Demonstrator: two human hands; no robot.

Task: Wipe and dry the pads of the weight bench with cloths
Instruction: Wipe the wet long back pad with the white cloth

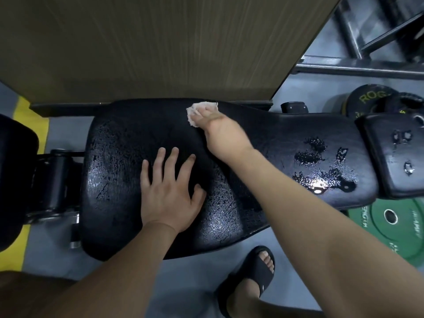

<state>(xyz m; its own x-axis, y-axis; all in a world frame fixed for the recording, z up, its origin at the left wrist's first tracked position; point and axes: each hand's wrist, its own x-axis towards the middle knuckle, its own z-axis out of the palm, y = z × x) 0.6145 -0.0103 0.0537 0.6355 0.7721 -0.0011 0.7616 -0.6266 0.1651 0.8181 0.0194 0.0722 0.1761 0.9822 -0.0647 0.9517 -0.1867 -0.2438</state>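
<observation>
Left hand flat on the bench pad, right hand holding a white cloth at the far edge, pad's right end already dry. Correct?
No: the head view shows the right end of the bench pad is wet, with pools of water on it. The rest holds: left hand flat on the pad, right hand holding a white cloth at the far edge.

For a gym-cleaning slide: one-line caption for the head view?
Right hand holds a white cloth on the far edge of the wet bench pad while the left hand rests flat on it.

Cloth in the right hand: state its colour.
White. The cloth shows best in the head view, gripped by the right hand on the black bench pad.
</observation>
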